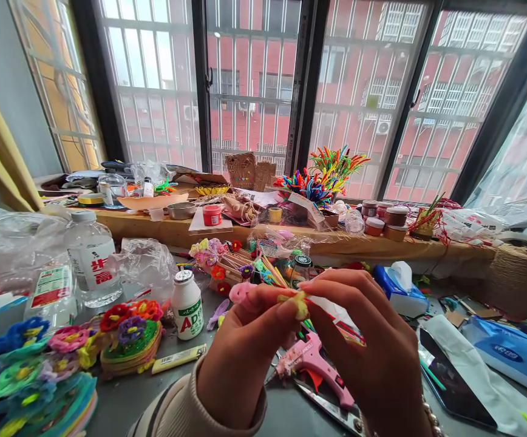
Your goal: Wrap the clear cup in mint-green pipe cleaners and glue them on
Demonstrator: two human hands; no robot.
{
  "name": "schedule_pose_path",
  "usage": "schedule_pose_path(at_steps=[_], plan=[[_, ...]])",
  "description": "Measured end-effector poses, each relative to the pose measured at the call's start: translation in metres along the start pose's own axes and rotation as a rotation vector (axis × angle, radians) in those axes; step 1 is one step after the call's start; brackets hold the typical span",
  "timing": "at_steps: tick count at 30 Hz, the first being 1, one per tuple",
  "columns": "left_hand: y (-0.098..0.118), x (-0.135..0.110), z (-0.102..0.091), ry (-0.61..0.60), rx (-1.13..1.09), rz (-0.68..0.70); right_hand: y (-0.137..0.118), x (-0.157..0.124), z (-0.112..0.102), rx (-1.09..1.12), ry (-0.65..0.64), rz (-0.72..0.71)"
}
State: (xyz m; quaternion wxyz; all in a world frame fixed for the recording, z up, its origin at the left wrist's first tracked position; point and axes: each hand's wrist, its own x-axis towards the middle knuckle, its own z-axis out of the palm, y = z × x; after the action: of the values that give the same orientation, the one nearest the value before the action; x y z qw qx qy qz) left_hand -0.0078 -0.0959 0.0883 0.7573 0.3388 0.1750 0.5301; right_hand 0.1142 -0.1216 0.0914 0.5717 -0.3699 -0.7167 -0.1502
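Note:
My left hand (245, 340) is closed in a pinch in the middle of the view. A pink fuzzy pipe-cleaner loop (240, 293) sticks out on its left side, and a yellow pipe cleaner (300, 308) shows at its thumb tip. The fingertips of my right hand (368, 340) close on that yellow pipe cleaner from the right. My fingers hide whether the pink and yellow parts are joined. Below and between my hands lie a pink glue gun (311, 361) and metal scissors (329, 408).
Finished pipe-cleaner flowers (31, 370) crowd the left. A white bottle (187, 306) and a water bottle (91, 261) stand behind them. A phone (455, 382), a tissue box (400, 291) and a blue tissue pack (509, 352) lie right. Paint jars (395, 224) line the cluttered ledge.

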Motion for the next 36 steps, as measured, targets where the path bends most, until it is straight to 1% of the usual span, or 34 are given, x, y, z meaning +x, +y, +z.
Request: schedule_pose_path(at_steps=[2,6,8,10,11,13,15,17,18,20,24,26,28,31,36], plan=[[-0.001,-0.002,0.002,0.033,0.026,0.059,-0.002,-0.001,0.0,0.021,-0.029,0.04],[-0.002,-0.005,0.007,0.074,0.132,0.287,-0.007,-0.001,-0.004,0.109,-0.083,0.131],[-0.002,-0.006,0.008,0.066,0.181,0.394,-0.011,0.0,-0.006,0.206,-0.113,0.225],[-0.002,-0.007,0.008,0.063,0.215,0.464,-0.013,0.0,-0.006,0.319,-0.157,0.337],[-0.002,-0.007,0.007,0.068,0.22,0.475,-0.014,0.001,-0.005,0.374,-0.187,0.396],[-0.001,-0.009,0.006,0.065,0.222,0.446,-0.013,0.001,-0.004,0.503,-0.268,0.532],[0.001,-0.011,0.005,0.031,0.223,0.378,-0.01,0.001,-0.003,0.671,-0.37,0.681],[0.003,-0.013,0.006,-0.026,0.235,0.309,-0.006,0.001,-0.003,0.808,-0.443,0.77],[0.004,-0.013,0.006,-0.053,0.246,0.28,-0.005,0.002,-0.004,0.833,-0.465,0.772],[0.005,-0.015,0.009,-0.064,0.241,0.264,-0.004,0.004,-0.008,0.785,-0.455,0.709],[0.002,-0.017,0.014,0.035,0.202,0.325,-0.008,0.006,-0.016,0.556,-0.358,0.541],[0.0,-0.018,0.014,0.035,0.205,0.34,-0.012,0.005,-0.017,0.467,-0.325,0.496],[-0.001,-0.017,0.012,0.016,0.22,0.346,-0.015,0.004,-0.016,0.405,-0.288,0.475],[-0.001,-0.016,0.01,0.018,0.234,0.359,-0.017,0.004,-0.015,0.354,-0.23,0.456],[-0.005,-0.016,0.01,0.058,0.213,0.4,-0.017,0.001,-0.014,0.345,-0.234,0.455]])
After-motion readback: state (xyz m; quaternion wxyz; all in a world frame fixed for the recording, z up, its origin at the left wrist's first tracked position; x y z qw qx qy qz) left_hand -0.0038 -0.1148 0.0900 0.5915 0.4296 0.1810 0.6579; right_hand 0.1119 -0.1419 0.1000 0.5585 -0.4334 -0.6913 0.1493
